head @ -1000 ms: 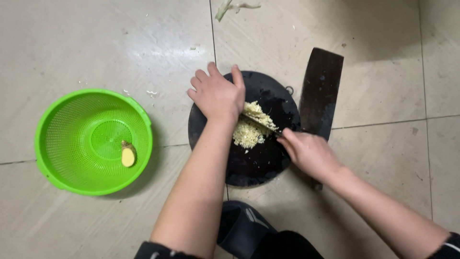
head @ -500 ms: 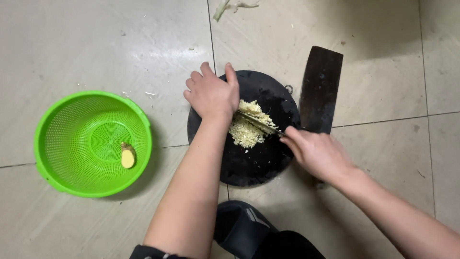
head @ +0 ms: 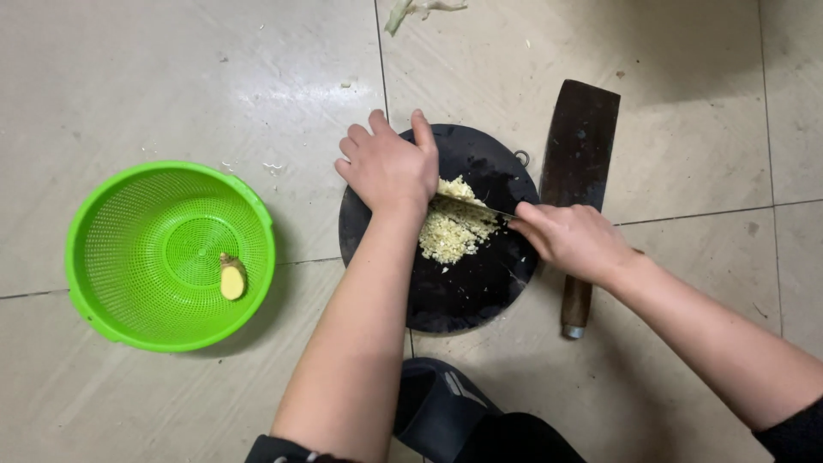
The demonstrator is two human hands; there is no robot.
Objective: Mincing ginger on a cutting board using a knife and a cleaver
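Both hands barely shifted, spare cleaver (head: 576, 150) beside board (head: 463, 291); colander (head: 171, 255) left

Cleaver (head: 579, 150) blocks the board's (head: 467, 296) right; colander (head: 171, 255) well left; floor (head: 171, 77) between open.

The floor (head: 171, 77) consisted of large glazed tiles in a pale beige-grey, laid with thin dark grout lines (head: 380, 60). One grout line ran from the top edge downward; another crossed the frame roughly level, slightly rising to the right. The tile surface was glossy and showed a soft, diffuse reflection of overhead light near the upper centre. Small pale crumbs and specks lay scattered over the tiles. A pale green vegetable scrap (head: 411, 10) lay at the top edge. A broad soft shadow darkened the upper right tiles. No wall, window or furniture appeared.
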